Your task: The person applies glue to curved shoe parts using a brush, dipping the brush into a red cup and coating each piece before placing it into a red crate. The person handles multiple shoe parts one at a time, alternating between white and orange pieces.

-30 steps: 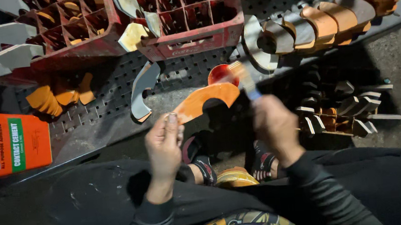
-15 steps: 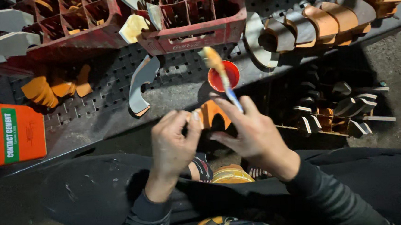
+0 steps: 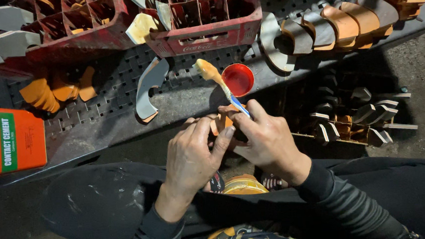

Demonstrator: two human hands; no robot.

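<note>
- Orange and flat, a small cut piece [image 3: 221,125] is sitting between the two hands, near the person's lap, and most of it is hiding behind the fingers.
- The left hand [image 3: 191,155] is gripping the piece, with its fingers curling together over the edge.
- The right hand [image 3: 268,141] is pinching a brush [image 3: 221,84], fingers closing tight on the blue handle. The yellow, gluey tip is pointing far and left.
- A little red tub [image 3: 238,79] is sitting just beside the brush, on the dark mat with holes [image 3: 107,94].
- A grey curved piece [image 3: 148,90] is lying on the mat, to the left.
- Two red crates [image 3: 202,34] are standing at the far side.
- More orange curved pieces [image 3: 347,23] are lining up at the far right.
- An orange tin [image 3: 9,140] is sitting at the left.
</note>
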